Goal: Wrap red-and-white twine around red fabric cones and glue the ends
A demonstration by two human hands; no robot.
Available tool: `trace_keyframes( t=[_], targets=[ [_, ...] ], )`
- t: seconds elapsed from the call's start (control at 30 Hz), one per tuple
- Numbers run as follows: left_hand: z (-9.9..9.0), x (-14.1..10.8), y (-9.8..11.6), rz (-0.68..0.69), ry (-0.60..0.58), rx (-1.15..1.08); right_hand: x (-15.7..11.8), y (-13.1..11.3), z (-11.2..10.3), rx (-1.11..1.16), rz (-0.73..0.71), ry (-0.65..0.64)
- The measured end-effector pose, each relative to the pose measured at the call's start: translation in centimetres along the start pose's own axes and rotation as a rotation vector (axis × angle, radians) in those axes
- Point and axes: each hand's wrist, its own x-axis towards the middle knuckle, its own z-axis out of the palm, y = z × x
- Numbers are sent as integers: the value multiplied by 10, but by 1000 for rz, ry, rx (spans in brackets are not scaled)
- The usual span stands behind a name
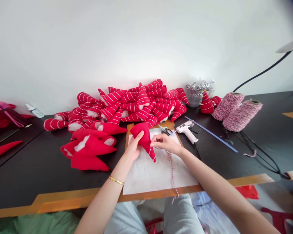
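Note:
A red stuffed felt cone is gripped by my left hand, its tip pointing down toward me. My right hand pinches red-and-white twine against the cone's right side. Near the tip the twine runs round the felt; its loose length hangs over the table's front edge. Beneath both hands lies a white sheet, taped down. A white glue gun rests right of my right hand, and black-handled scissors lie just behind it.
Behind my hands is a heap of twine-wrapped red cones. Several plain red cones lie to the left. Two spools of twine, a blue strip, a silver tinsel bundle and black cables are on the right.

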Motion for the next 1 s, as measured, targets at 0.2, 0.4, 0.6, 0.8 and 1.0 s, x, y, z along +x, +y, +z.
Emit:
trace_keyframes(
  t=[0.2, 0.4, 0.6, 0.8, 1.0],
  targets=[
    [1, -1, 4, -42, 39, -119, 1, 3, 0, 80, 29, 35],
    [-2, -3, 7, -96, -45, -174, -1, 2, -1, 176, 56, -51],
    [-3, -5, 6, -89, -95, -200, 0, 8, 1, 308, 58, -60],
    [-7, -5, 3, -85, -104, -214, 0, 15, 7, 362, 120, -105],
    [-10, -4, 2, -107, -72, -220, -4, 9, 13, 427, 255, -202]
  ],
)
